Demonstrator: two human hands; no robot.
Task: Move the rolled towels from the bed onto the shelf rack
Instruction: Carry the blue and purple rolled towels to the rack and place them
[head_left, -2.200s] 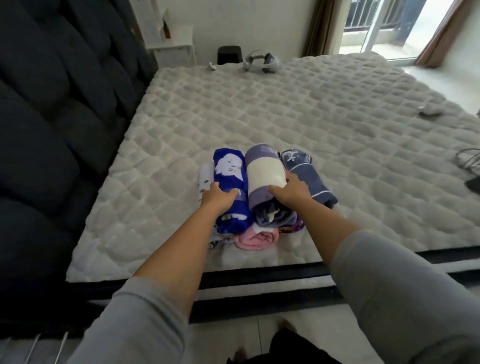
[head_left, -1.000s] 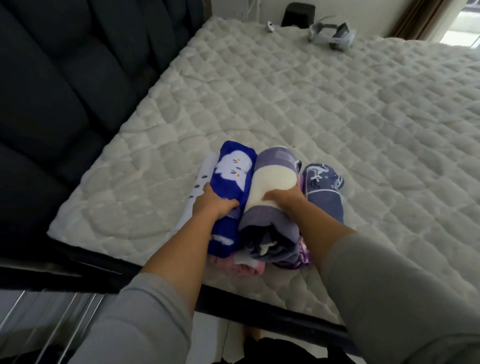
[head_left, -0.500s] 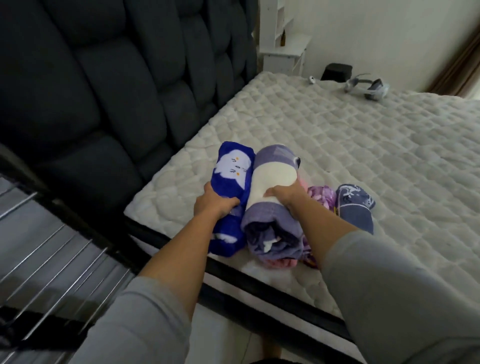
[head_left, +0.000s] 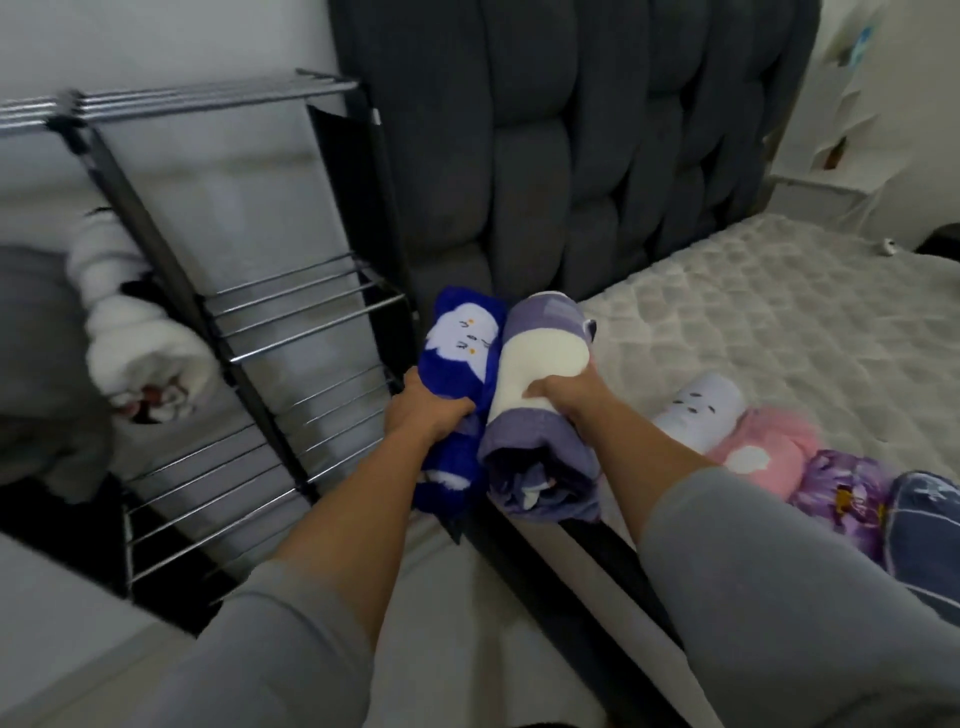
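Observation:
My left hand (head_left: 426, 410) grips a royal-blue rolled towel (head_left: 460, 348) with a white cartoon face. My right hand (head_left: 563, 392) grips a lavender-and-cream rolled towel (head_left: 540, 364). Both rolls are lifted, side by side, over the bed's corner and just right of the shelf rack (head_left: 291, 322), a black frame with chrome bars. Still lying on the bed (head_left: 779, 322) are a white rolled towel (head_left: 698, 410), a pink one (head_left: 763, 452), a purple flowered one (head_left: 841, 493) and a dark blue one (head_left: 924, 514).
A dark tufted headboard (head_left: 571, 156) rises behind the lifted rolls. A white fluffy rolled item (head_left: 135, 343) lies on the rack's left section. A white side cabinet (head_left: 852, 130) stands at the far right, and light floor (head_left: 467, 623) lies between me and the rack.
Both hands have lifted the blue and lavender rolls off the mattress and carried them left. My view has swung left, bringing the rack into sight. The other rolls stay on the bed.

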